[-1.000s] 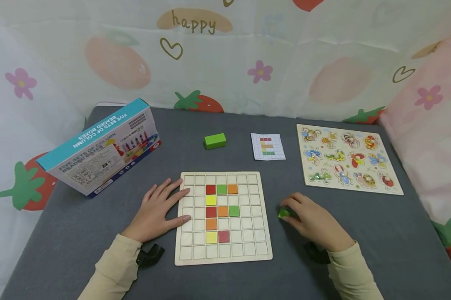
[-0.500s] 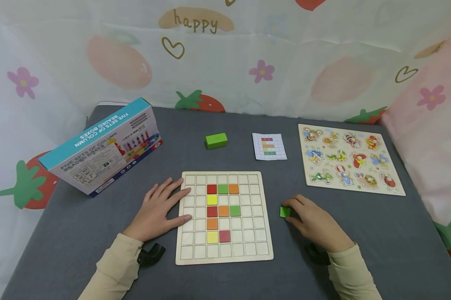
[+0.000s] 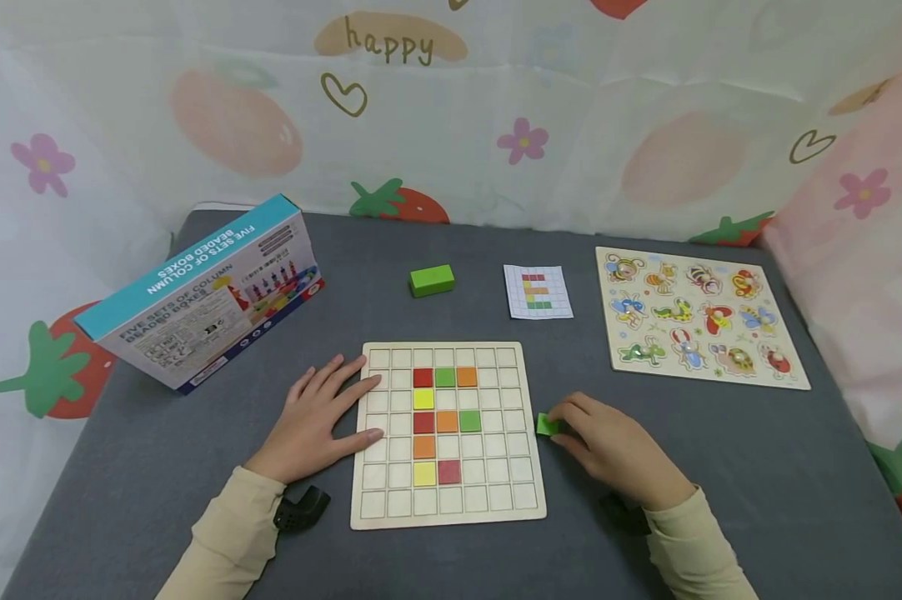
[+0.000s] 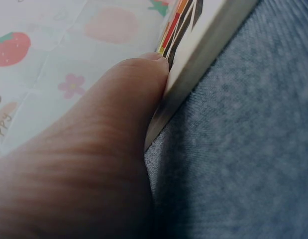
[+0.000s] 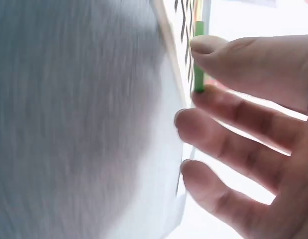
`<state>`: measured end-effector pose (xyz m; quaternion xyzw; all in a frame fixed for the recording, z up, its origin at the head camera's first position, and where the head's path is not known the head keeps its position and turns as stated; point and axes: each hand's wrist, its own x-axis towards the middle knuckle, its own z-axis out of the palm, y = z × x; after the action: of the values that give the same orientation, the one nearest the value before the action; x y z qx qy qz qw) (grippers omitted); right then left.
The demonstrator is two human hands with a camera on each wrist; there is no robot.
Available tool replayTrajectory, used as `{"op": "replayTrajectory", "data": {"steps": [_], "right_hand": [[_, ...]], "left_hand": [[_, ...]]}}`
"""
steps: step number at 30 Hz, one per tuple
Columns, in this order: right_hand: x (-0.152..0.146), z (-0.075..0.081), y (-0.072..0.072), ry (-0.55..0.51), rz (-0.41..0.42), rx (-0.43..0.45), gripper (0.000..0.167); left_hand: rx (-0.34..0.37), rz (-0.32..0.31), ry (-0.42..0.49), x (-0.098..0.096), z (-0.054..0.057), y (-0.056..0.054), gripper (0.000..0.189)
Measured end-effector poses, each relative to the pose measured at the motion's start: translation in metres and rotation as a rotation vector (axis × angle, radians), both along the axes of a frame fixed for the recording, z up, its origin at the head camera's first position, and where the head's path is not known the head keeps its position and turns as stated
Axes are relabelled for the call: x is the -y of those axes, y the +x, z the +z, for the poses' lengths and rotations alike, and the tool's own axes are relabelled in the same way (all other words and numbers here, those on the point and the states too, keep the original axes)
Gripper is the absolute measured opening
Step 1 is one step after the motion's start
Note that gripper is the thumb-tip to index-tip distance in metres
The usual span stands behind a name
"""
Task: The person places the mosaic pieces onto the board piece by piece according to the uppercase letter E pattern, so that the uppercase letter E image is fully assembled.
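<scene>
A pale wooden grid board (image 3: 488, 500) lies in the middle of the table, with red, yellow, orange and green square tiles set in several of its cells. My left hand (image 3: 312, 425) rests at the board's left edge with fingers spread, thumb and fingertips touching the rim. In the left wrist view the thumb (image 4: 139, 84) presses on that edge. Just off the board's right edge, my right hand (image 3: 616, 442) pinches a thin green square tile (image 3: 546, 425) between thumb and fingers. The right wrist view shows this green tile (image 5: 199, 74) edge-on, the other fingers loosely bent.
Behind the board lie a green block (image 3: 432, 281) and a small paper card (image 3: 538, 292) printed with a coloured grid pattern. An insect picture board (image 3: 709, 317) is at the back right. A blue and white box (image 3: 218, 300) stands at the back left.
My right hand has moved left with the green tile, from the bare cloth to the board's right edge. The tile has turned flatter to the head camera. My left hand stays put.
</scene>
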<state>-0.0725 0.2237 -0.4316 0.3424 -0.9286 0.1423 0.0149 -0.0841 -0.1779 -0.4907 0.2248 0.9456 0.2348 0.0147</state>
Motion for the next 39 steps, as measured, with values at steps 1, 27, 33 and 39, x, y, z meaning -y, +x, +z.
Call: {"op": "replayTrajectory", "data": {"steps": [1, 27, 33, 39], "right_hand": [[0.004, 0.000, 0.001, -0.013, 0.022, 0.003, 0.025], [0.063, -0.011, 0.025, -0.029, 0.258, 0.057, 0.015], [0.065, -0.011, 0.025, -0.013, 0.240, 0.049, 0.015], [0.067, -0.013, 0.025, -0.004, 0.231, 0.056, 0.014]], "left_hand": [[0.000, -0.001, -0.001, 0.000, 0.000, 0.000, 0.075], [0.002, 0.001, -0.005, 0.000, 0.000, -0.001, 0.075], [0.013, 0.000, 0.000, -0.001, 0.000, -0.002, 0.074], [0.012, 0.003, -0.002, 0.000, 0.001, -0.001, 0.075]]}}
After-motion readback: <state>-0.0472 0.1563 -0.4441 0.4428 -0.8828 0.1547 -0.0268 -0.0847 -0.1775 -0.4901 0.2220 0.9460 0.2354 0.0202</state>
